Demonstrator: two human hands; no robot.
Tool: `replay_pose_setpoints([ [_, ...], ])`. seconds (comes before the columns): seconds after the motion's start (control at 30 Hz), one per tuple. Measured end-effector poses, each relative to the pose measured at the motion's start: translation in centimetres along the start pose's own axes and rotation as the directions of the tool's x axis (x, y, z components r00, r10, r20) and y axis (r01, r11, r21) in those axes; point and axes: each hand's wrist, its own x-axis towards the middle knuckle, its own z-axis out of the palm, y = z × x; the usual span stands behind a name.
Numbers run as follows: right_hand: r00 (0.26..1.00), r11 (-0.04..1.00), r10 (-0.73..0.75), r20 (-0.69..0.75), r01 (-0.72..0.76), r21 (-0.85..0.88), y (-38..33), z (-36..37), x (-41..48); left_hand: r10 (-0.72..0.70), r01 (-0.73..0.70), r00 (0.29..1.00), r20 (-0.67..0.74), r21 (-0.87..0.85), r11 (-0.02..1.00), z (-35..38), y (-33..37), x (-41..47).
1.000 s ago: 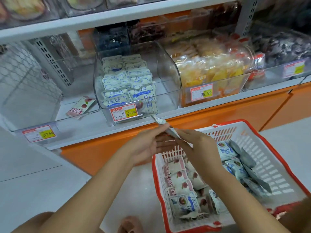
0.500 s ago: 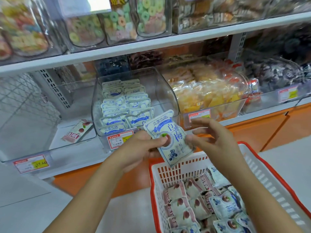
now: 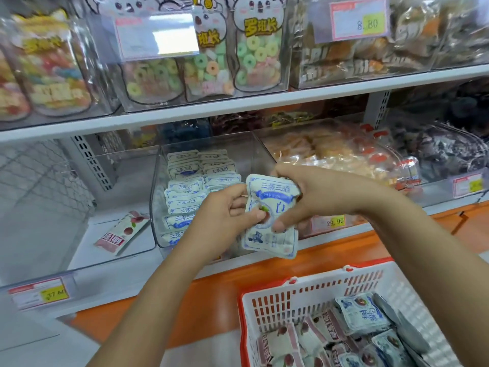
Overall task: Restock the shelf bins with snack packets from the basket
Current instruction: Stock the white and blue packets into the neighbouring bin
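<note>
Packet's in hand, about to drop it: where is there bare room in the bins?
Clear middle bin: bare strip along its right wall, beside the blue-and-white packet rows. Clear left bin: bare floor around one pink packet. Right bin of orange snack bags: crowded.

The flat white snack packet [image 3: 271,215] carries blue lettering and a blue band. The slotted white plastic basket [image 3: 304,298] has a red rim. The shelf's front edge [image 3: 217,290] is orange; the blurred price tag [image 3: 39,294] looks yellow and red.
</note>
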Motion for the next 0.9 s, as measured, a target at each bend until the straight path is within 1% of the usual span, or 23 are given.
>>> replay_pose_setpoints([
  [0.03, 1.000, 1.000, -0.003, 0.010, 0.003, -0.012, -0.4, 0.1, 0.4, 0.002, -0.002, 0.999, -0.035, -0.007, 1.000, -0.4, -0.2, 0.4],
  [0.07, 1.000, 1.000, -0.002, -0.028, 0.002, -0.015, -0.7, 0.1, 0.9, 0.019, -0.017, 0.995, -0.097, 0.024, 1.000, -0.7, -0.4, 0.7],
  [0.1, 0.993, 1.000, 0.005, -0.118, -0.005, -0.006, -1.0, 0.0, 1.6, 0.060, -0.038, 0.983, -0.174, 0.125, 0.991, -1.1, -0.9, 1.1],
  [0.13, 0.967, 1.000, 0.020, -0.255, -0.020, 0.003, -1.1, -0.1, 2.4, 0.115, -0.045, 0.967, -0.226, 0.291, 0.956, -1.4, -1.2, 1.3],
  [0.17, 0.913, 0.999, 0.034, -0.406, -0.040, -0.007, -1.0, -0.4, 3.4, 0.159, -0.033, 0.957, -0.242, 0.457, 0.889, -1.6, -1.5, 1.5],
  [0.2, 0.840, 0.995, 0.039, -0.542, -0.084, -0.058, -1.1, -0.6, 4.5, 0.183, -0.015, 0.955, -0.233, 0.579, 0.815, -1.8, -2.0, 1.6],
  [0.23, 0.774, 0.976, 0.037, -0.633, -0.163, -0.142, -1.3, -0.6, 5.7, 0.177, -0.003, 0.963, -0.204, 0.648, 0.762, -1.8, -2.5, 1.7],
  [0.27, 0.742, 0.943, 0.027, -0.670, -0.241, -0.228, -1.4, -0.4, 7.0, 0.148, 0.007, 0.975, -0.167, 0.687, 0.727, -1.7, -3.0, 1.8],
  [0.3, 0.740, 0.908, 0.018, -0.672, -0.293, -0.299, -1.5, -0.2, 8.3, 0.123, 0.014, 0.983, -0.138, 0.721, 0.692, -1.7, -3.6, 1.9],
  [0.37, 0.760, 0.854, 0.039, -0.649, -0.363, -0.373, -1.7, 0.4, 10.9, 0.092, 0.023, 0.991, -0.094, 0.810, 0.586, -1.6, -4.3, 2.0],
  [0.43, 0.800, 0.796, 0.048, -0.598, -0.392, -0.460, -1.3, 0.8, 13.7, 0.104, -0.007, 0.993, -0.051, 0.868, 0.496, -1.7, -4.8, 2.0],
  [0.47, 0.827, 0.771, 0.049, -0.560, -0.387, -0.505, -1.1, 0.7, 15.1, 0.105, -0.015, 0.994, -0.040, 0.875, 0.483, -1.8, -5.0, 2.0],
  [0.5, 0.844, 0.751, 0.058, -0.533, -0.389, -0.534, -0.9, 0.5, 16.4, 0.102, -0.022, 0.994, -0.031, 0.876, 0.482, -2.0, -5.2, 2.0],
  [0.53, 0.849, 0.746, 0.094, -0.520, -0.406, -0.528, -0.9, 0.2, 17.6, 0.102, -0.029, 0.995, -0.023, 0.873, 0.486, -2.4, -5.4, 1.9],
  [0.6, 0.851, 0.763, 0.166, -0.499, -0.431, -0.481, -0.7, -0.4, 19.6, 0.109, -0.041, 0.994, -0.014, 0.872, 0.488, -3.0, -5.7, 1.8],
  [0.67, 0.868, 0.789, 0.185, -0.461, -0.411, -0.457, -0.4, -0.7, 21.0, 0.119, -0.042, 0.993, -0.021, 0.867, 0.497, -3.4, -5.9, 1.7],
  [0.7, 0.889, 0.793, 0.181, -0.421, -0.385, -0.472, -0.1, -0.8, 21.6, 0.120, -0.042, 0.993, -0.022, 0.864, 0.502, -3.5, -5.9, 1.6],
  [0.77, 0.918, 0.766, 0.164, -0.361, -0.349, -0.539, 0.3, -1.1, 22.3, 0.131, -0.052, 0.991, -0.016, 0.865, 0.499, -3.5, -5.9, 1.5],
  [0.9, 0.933, 0.750, 0.081, -0.352, -0.289, -0.595, 1.5, -1.1, 23.6, 0.162, -0.071, 0.987, -0.014, 0.858, 0.509, -3.5, -6.3, 1.7],
])
